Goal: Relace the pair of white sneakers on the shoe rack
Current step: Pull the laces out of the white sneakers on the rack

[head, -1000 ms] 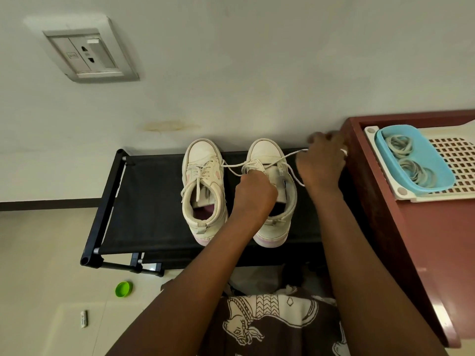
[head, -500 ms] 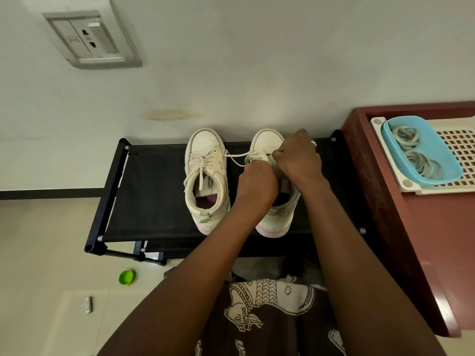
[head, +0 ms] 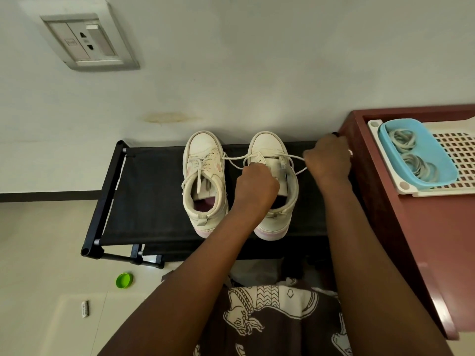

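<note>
Two white sneakers stand side by side on the black shoe rack (head: 154, 201), toes toward the wall. The left sneaker (head: 203, 173) is laced, with loose lace ends. The right sneaker (head: 272, 155) has only its lowest eyelets threaded. My left hand (head: 257, 186) sits curled over the right sneaker's tongue area and holds the shoe there. My right hand (head: 327, 160) is out to the right of the shoe and grips the white lace (head: 295, 156), which stretches taut from the eyelets. Another strand of lace (head: 234, 158) runs left toward the left sneaker.
A dark red cabinet (head: 411, 253) stands right beside the rack, close to my right hand. On it lies a white perforated tray (head: 460, 150) with a blue dish (head: 442, 173) of rubber bands. A green cap (head: 124, 280) lies on the floor.
My right hand has moved from the right sneaker's eyelets out to the right, drawing the lace taut. The left hand stayed on the shoe.
</note>
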The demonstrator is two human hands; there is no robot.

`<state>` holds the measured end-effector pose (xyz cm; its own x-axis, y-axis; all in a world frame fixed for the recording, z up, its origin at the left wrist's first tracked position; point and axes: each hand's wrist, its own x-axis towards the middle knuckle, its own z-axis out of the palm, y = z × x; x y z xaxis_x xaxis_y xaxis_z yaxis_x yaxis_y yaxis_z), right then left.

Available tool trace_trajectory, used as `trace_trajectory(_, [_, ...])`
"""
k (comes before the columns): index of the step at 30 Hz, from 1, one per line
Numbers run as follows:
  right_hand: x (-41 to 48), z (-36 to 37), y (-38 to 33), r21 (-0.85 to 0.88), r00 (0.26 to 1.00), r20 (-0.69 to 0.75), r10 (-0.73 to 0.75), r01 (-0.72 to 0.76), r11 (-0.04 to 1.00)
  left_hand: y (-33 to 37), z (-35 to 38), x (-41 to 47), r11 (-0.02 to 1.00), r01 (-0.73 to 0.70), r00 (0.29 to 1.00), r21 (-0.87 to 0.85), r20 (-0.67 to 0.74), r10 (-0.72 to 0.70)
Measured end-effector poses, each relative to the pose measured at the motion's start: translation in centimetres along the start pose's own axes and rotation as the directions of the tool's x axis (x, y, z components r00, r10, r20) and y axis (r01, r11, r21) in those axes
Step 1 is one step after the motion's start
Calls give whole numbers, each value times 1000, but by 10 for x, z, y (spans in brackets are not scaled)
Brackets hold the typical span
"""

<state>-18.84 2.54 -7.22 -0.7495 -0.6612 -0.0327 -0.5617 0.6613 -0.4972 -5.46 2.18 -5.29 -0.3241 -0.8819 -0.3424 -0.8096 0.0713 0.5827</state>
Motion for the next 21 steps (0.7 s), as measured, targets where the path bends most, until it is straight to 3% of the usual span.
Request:
trace_trajectory(3, [1,9,-9,96,987,25,-157,154,983,0,1,0,1000,-3,1000,0,-9,3])
trace_trajectory(5, [3,12,-10,107,968,135,-210,196,975,-1,1,0,1000,-5,1000,4,-11,5])
trace_trajectory(8, [2,15,-6,73,946,260,-196,183,980,-1,1,0,1000,-9,1000,10,-5,9])
trace_trajectory(13, [2,15,0,134,952,262,-156,124,983,0,0,-1,1000,-21,1000,5,-5,21])
trace_trajectory(17, [5,20,3,146,983,174,-60,35,989,1,2,-1,1000,2,1000,21,-16,-2])
trace_trajectory(21, [11,14,13,170,995,-22,94,-89,981,0,5,1,996,-24,999,81,-35,27])
